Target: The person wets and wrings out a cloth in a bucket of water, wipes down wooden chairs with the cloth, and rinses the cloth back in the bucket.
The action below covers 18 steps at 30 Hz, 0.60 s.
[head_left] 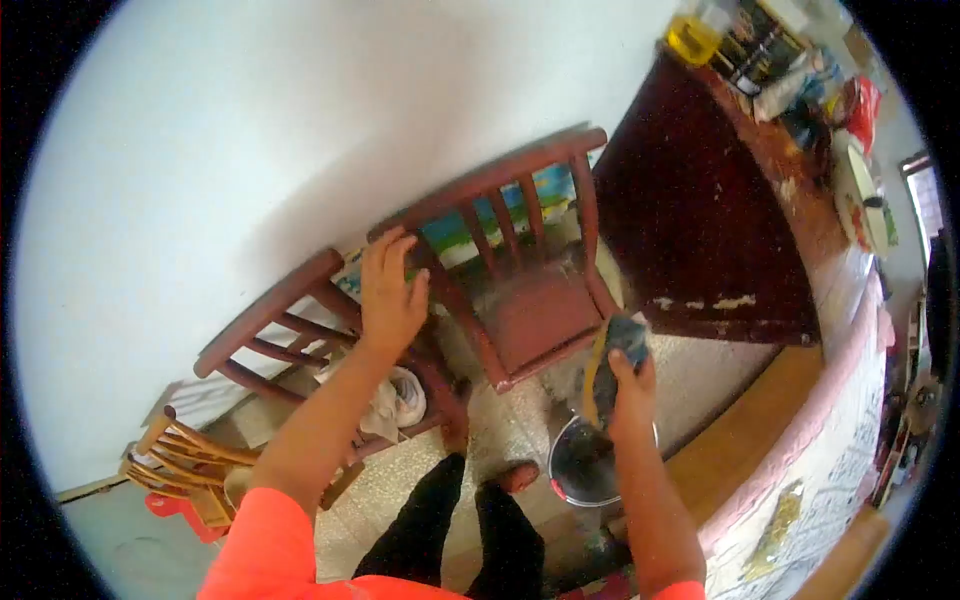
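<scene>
Two reddish-brown wooden chairs stand against the white wall. My left hand (393, 300) is at the near corner of the right-hand chair's backrest (490, 178), its fingers apart and nothing seen in it. That chair's flat seat (545, 312) shows below the slats. My right hand (632, 395) grips a dark sponge-like pad (605, 375) with a yellowish edge, to the right of the seat. Below the pad, a round bucket (568, 488) with dark contents sits on the floor, partly hidden by my right forearm.
The other chair (270, 310) holds a white cloth bundle (400, 400). Small wooden chairs (190, 460) stand at the lower left. A dark red cabinet (710, 210) carries bottles and an enamel basin (860, 195). A pink-edged covered surface (810, 430) runs along the right.
</scene>
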### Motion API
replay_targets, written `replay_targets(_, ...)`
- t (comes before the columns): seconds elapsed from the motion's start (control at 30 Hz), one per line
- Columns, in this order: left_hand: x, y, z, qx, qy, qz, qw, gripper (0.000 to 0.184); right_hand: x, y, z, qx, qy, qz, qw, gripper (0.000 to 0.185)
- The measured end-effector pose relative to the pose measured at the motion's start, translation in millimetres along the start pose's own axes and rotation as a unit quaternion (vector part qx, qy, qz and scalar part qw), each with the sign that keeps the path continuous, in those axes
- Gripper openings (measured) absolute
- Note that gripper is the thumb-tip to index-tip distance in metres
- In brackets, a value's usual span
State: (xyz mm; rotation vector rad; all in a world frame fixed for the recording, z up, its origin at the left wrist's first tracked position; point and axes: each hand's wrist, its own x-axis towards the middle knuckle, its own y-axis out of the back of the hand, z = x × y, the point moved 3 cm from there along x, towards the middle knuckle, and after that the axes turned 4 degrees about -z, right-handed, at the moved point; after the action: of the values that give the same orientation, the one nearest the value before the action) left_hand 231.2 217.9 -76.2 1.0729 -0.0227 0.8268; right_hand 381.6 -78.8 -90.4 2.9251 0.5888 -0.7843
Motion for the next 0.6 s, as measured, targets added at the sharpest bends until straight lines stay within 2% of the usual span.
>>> replay_targets(0.07,23,6,-12,0.099,-0.038,-0.042,0.994,0.047,40,-20,-38,-0.119,0.166,0.0,0.979,0.049)
replay_targets(0.13,25,2,-21,0.139,-0.023,-0.076,0.987,0.05,66,-52,-91,-0.237,0.275,-0.01,0.932,0.047)
replay_targets(0.2,28,-1,-24,0.182,-0.006,-0.109,0.977,0.053,96,-79,-129,-0.31,0.303,0.0,0.901,0.05)
replay_targets(0.27,31,-4,-19,0.224,0.012,-0.129,0.966,0.059,134,-97,-148,-0.402,0.377,0.047,0.833,0.051)
replay_targets(0.4,44,4,-24,0.215,0.078,-0.185,0.956,0.056,187,-118,-158,-0.424,0.388,0.063,0.816,0.048)
replay_targets(0.47,37,10,-21,0.165,0.036,-0.229,0.959,0.048,187,-129,-156,-0.461,0.441,0.049,0.769,0.039)
replay_targets(0.5,28,9,-25,0.164,0.047,-0.24,0.956,0.048,183,-131,-152,-0.465,0.431,0.038,0.772,0.039)
replay_targets(0.57,2,8,-31,-0.06,0.09,-0.226,0.968,0.04,166,-139,-143,-0.535,0.379,-0.02,0.754,0.033)
replay_targets(0.6,-8,10,-32,-0.063,0.103,-0.229,0.966,0.04,162,-142,-130,-0.523,0.402,-0.033,0.751,0.034)
